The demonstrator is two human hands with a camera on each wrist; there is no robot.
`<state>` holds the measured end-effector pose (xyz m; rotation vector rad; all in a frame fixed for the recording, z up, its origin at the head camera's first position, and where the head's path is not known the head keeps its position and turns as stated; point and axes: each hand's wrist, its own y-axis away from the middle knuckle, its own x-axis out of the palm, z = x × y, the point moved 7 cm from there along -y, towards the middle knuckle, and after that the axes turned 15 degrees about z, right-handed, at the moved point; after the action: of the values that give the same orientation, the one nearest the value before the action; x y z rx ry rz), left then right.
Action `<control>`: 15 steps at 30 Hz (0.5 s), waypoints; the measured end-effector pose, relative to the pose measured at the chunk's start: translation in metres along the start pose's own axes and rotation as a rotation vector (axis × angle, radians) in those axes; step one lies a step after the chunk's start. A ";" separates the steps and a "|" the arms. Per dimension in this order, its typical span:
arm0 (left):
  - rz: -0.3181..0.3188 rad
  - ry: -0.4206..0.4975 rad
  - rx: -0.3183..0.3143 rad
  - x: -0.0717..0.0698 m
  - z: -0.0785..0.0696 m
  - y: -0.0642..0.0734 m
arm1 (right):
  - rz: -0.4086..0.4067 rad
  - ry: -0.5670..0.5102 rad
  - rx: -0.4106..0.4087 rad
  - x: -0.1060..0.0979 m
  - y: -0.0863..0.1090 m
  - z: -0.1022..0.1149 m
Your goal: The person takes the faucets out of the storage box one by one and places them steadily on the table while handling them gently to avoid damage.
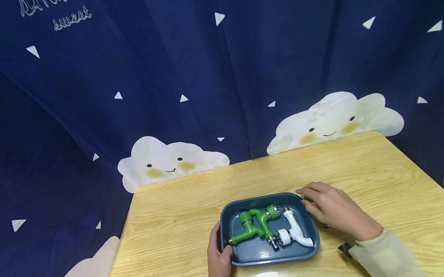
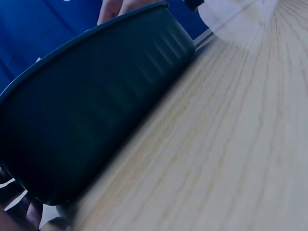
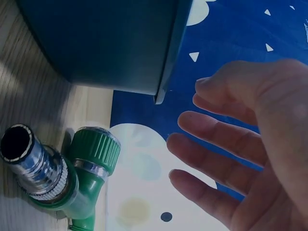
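Observation:
A dark blue plastic tray point(image 1: 263, 257) with rounded corners rests on the table. Inside lie two green faucets point(image 1: 243, 235) and a white faucet point(image 1: 294, 225), some with metal fittings. My left hand point(image 1: 219, 256) grips the tray's left side, thumb by the rim and fingers along the outer wall. Just beyond the tray's right rim hovers my right hand point(image 1: 332, 208), its fingers spread and relaxed with nothing between them in the right wrist view. Below it, another green faucet point(image 3: 94, 154) with a chrome spout end lies on the table beside the tray, mostly hidden by this hand in the head view.
The wood-grain table point(image 1: 173, 221) extends around the tray on all sides. Behind it hangs a navy curtain point(image 1: 190, 66) printed with white triangles and smiling clouds. A black strap-like piece point(image 1: 345, 250) shows by the right sleeve point(image 1: 385, 257).

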<state>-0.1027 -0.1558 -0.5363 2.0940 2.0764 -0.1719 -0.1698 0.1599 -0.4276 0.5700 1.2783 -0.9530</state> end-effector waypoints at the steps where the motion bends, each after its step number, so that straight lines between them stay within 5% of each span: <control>1: 0.000 -0.001 -0.002 0.000 0.000 0.000 | -0.002 0.002 -0.004 0.000 0.000 0.001; 15: -0.001 0.003 0.021 0.000 0.000 0.000 | 0.003 -0.001 -0.053 -0.001 0.001 0.013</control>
<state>-0.1022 -0.1558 -0.5368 2.1062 2.0862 -0.1919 -0.1623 0.1497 -0.4237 0.5302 1.2971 -0.9140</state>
